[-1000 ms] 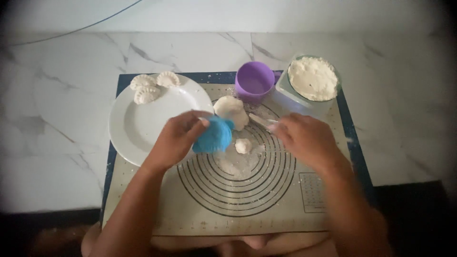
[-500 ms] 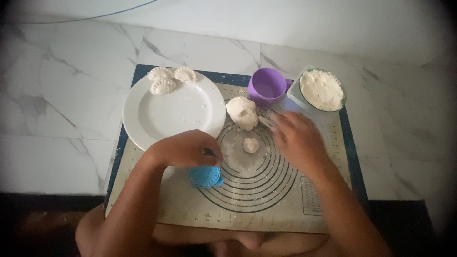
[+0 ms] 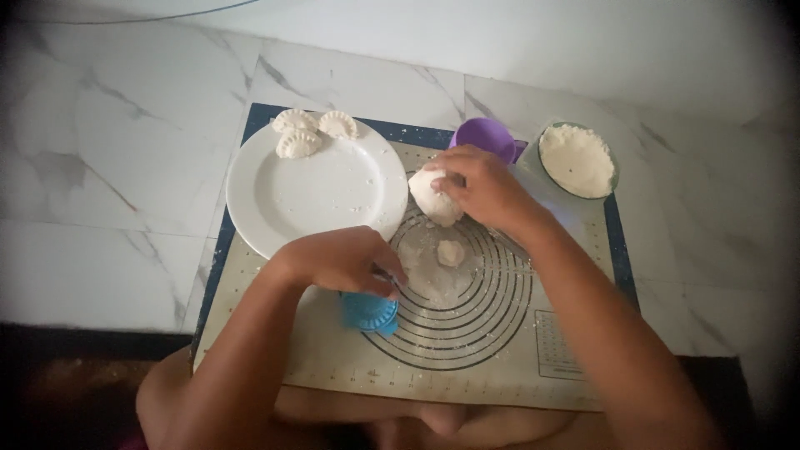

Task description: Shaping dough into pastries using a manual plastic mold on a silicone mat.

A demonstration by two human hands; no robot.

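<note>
Right hand [image 3: 479, 187] curls closed on the dough lump [image 3: 433, 198] at the mat's far centre, just left of its fingers (small dough piece [image 3: 450, 252] lies nearer), while left hand [image 3: 342, 260] grips the blue press [image 3: 369, 312] near-left.

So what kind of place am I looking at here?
Most likely a home kitchen counter set up for making dumplings. A pastry mat with ring guides lies on marble-look tiles, a white plate holds three crimped dumplings, and the right hand grips a dough lump.
</note>
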